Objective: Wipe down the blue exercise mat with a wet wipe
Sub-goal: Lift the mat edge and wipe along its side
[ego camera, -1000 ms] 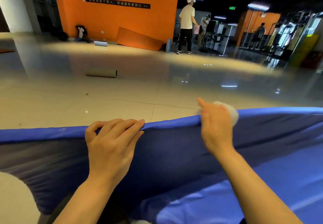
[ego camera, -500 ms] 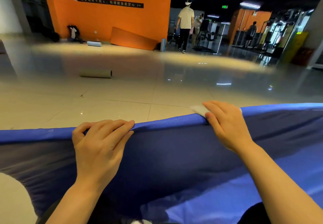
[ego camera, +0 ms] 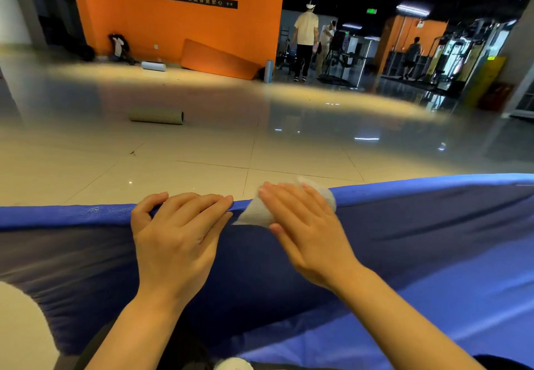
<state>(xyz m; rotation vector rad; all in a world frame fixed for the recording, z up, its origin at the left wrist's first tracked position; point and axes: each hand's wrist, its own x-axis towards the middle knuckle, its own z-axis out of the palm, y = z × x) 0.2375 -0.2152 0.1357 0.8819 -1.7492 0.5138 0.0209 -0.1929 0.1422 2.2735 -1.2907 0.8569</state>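
Blue exercise mat (ego camera: 404, 254) is lifted toward the camera, top edge running left to right, near side shadowed. Left hand (ego camera: 176, 239) hooks its fingers over that edge, gripping it. Right hand (ego camera: 306, 233), fingers flat, presses white wet wipe (ego camera: 255, 213) on the edge just right of it.

matt blue mat (ego camera: 433, 254), fibrous white wipe (ego camera: 257, 213), glossy tiled floor (ego camera: 202, 153)
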